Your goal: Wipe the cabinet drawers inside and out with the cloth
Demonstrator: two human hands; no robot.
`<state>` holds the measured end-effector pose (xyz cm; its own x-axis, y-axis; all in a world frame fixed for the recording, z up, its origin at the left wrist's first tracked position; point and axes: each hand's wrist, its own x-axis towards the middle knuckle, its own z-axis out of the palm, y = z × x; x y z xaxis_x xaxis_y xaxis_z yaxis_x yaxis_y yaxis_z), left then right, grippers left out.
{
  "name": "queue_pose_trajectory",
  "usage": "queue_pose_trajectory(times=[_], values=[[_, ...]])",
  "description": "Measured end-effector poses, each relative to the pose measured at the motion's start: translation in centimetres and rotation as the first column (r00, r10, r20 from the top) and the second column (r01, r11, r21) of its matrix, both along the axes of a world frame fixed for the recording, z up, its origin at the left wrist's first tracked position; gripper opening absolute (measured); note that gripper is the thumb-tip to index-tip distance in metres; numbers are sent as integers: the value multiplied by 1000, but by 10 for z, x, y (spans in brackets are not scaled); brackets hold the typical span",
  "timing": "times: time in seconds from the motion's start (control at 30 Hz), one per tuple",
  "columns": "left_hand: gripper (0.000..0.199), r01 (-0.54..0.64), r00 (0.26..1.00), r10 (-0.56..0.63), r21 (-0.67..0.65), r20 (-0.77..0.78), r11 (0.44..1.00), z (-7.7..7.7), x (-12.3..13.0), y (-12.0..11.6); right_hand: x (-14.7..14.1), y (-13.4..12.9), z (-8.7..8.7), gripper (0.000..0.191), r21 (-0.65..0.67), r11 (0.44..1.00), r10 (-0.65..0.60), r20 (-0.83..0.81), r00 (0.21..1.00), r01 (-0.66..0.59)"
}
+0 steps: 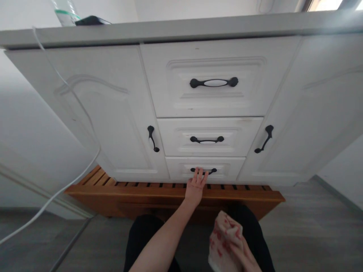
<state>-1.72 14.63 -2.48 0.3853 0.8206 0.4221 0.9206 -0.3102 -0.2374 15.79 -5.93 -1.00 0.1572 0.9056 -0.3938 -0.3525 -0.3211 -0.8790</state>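
Note:
My left hand reaches forward to the lowest white drawer. Its fingers lie over the dark drawer handle and hide the middle of it. A pale cloth with red marks is bunched in my right hand, low in front of my right knee. The cloth covers most of that hand's fingers. Above the lowest drawer are the middle drawer and the larger top drawer, both closed.
Cabinet doors with dark handles flank the drawers. A slatted wooden bench stands along the cabinet's foot, before my knees. A white cable hangs from the countertop at left, near a dark flat object and a clear container.

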Motion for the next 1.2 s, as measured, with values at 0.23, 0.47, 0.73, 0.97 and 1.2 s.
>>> queue_pose_trajectory(times=[0.23,0.47,0.73,0.97,1.2], values=[[89,31,991,-21,-77,131,997,-1,-54,-52,56,148,78,60,685,726,-640,641,424,62],[71,-381,867,450,-299,214,875,-62,-151,-147,31,242,29,55,670,574,-769,638,-30,-471],[70,13,837,446,-825,318,565,-91,-106,-147,-134,237,52,53,454,552,-645,764,-13,-699],[54,144,852,440,-936,283,322,-111,-103,-128,-211,255,67,61,154,351,-494,868,-43,-924],[57,165,828,470,-934,305,316,-121,-102,-125,-136,271,74,49,15,169,-570,817,-85,-985]])
